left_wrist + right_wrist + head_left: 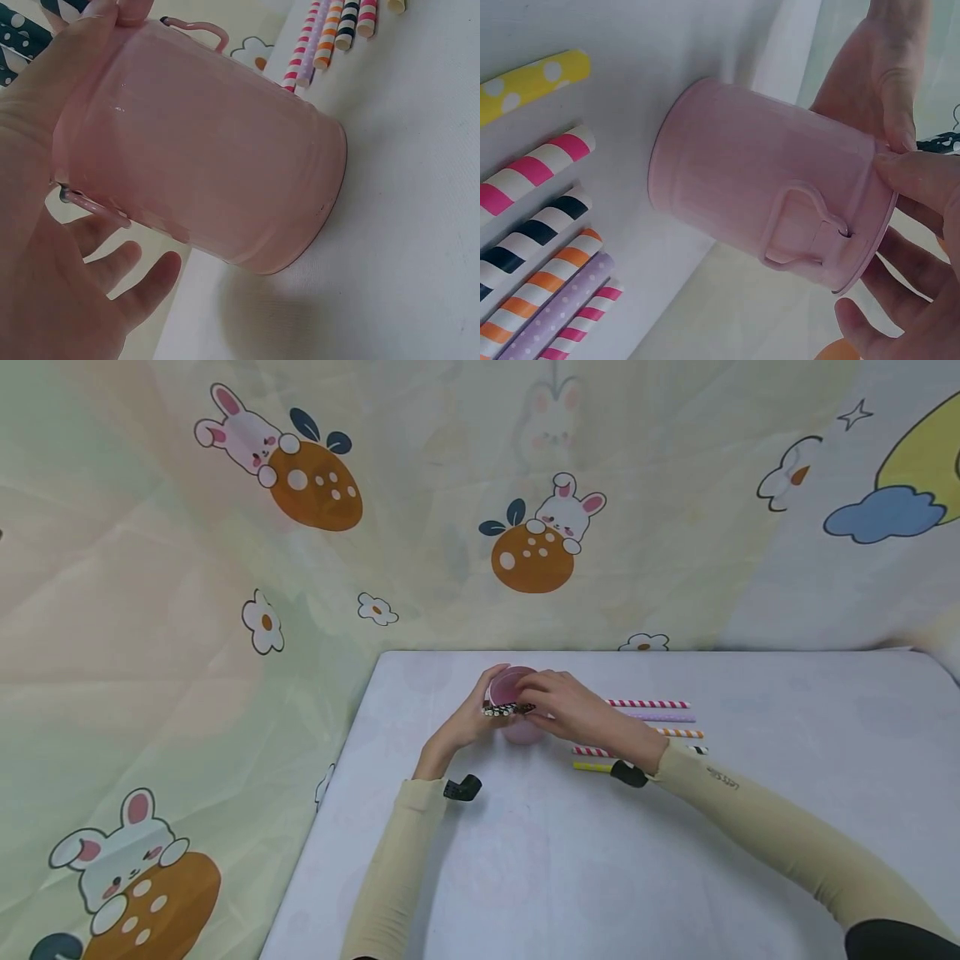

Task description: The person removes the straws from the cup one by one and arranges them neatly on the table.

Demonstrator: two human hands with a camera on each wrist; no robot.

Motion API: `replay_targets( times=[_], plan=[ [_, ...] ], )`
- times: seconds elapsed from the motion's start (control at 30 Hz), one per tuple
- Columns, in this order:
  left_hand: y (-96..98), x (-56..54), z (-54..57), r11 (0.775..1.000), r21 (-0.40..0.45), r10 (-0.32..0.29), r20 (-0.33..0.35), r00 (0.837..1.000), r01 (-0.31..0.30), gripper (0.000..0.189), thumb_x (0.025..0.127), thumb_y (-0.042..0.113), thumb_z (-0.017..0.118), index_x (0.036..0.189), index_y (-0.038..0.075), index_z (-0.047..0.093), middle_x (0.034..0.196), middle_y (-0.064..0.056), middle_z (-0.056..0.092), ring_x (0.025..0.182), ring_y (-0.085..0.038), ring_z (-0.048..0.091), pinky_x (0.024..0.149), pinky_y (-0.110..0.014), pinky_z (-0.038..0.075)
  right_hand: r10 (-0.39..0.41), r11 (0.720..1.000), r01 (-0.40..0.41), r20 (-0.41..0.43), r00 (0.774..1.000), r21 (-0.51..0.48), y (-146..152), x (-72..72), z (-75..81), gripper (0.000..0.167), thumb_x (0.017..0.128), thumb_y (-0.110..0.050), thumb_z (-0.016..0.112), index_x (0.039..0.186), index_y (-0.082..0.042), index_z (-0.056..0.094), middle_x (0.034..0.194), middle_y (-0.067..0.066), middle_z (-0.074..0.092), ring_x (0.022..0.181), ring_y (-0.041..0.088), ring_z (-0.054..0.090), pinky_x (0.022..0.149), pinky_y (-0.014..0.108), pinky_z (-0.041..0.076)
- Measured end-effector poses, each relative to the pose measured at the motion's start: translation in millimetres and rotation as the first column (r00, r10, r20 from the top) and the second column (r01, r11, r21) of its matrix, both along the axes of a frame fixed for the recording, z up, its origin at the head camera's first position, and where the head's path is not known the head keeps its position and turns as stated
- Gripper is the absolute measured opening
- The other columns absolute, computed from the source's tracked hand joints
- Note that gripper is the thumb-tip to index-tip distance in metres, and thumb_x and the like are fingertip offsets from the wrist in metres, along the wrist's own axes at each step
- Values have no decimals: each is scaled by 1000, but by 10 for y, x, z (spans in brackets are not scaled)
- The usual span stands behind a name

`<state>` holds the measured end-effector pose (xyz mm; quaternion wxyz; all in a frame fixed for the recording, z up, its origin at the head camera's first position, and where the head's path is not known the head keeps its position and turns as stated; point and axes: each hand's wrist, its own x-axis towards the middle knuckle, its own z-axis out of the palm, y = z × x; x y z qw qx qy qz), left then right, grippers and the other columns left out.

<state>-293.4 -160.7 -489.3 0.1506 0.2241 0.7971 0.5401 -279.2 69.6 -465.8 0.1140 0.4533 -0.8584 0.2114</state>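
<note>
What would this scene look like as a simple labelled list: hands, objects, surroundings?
Main object: pink container, tilted
Left hand: left hand grips the container near its rim
Right hand: right hand at the rim
Between hands: dark patterned item, kind unclear
Nearby: six patterned tubes in a row
Surface: white tabletop
Backdrop: printed sheet

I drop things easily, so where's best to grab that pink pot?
Probably the looped handle on the pink pot, from the person's right: the loop faces that way and stands out from the rounded side, leaving a gap to hook into. The left hand occupies the left side.
</note>
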Motion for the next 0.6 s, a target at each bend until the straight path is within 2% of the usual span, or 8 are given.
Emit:
replay_targets(
  times=[0.07,0.23,0.3,0.47,0.6],
  plan=[
    [0,-8,-22,1000,10,6,1,1000,-6,91,87,5,76,158,13,19,156,-16,37,142,-34,40,118,-53,32,5,1000,-5,-1,1000,-17,5,-3,-7,25,84,-11,81,106,-13,69,124,11,66,120,31,59,100,53,49],
    [-17,-93,-204,999,30,30,-8,1000,-30,91,85,9,79,155,25,24,153,-9,41,138,-29,44,116,-51,35,6,1000,-5,23,1000,-28,34,-3,-14,25,85,-11,80,107,-13,69,126,10,66,120,30,59,99,52,49],
    [-21,-110,-238,999,31,35,-13,999,-34,91,84,10,80,155,25,24,152,-7,43,137,-27,45,115,-50,36,11,999,-10,24,1000,-38,50,-6,-26,25,85,-10,80,108,-12,70,126,11,66,119,30,60,99,51,49],
    [-24,-108,-243,999,27,41,-6,999,-41,90,85,13,80,154,27,25,151,-4,43,137,-26,46,115,-51,37,20,999,-19,27,999,-45,91,9,-11,23,87,-12,78,109,-12,72,126,12,66,119,29,60,100,50,49],
    [-35,-95,-239,998,8,58,11,998,-58,89,85,15,79,154,35,26,153,-3,41,139,-26,43,114,-54,36,13,999,-12,19,1000,-48,110,23,9,23,87,-14,79,109,-12,73,124,11,67,119,29,60,99,49,49]
  ],
)
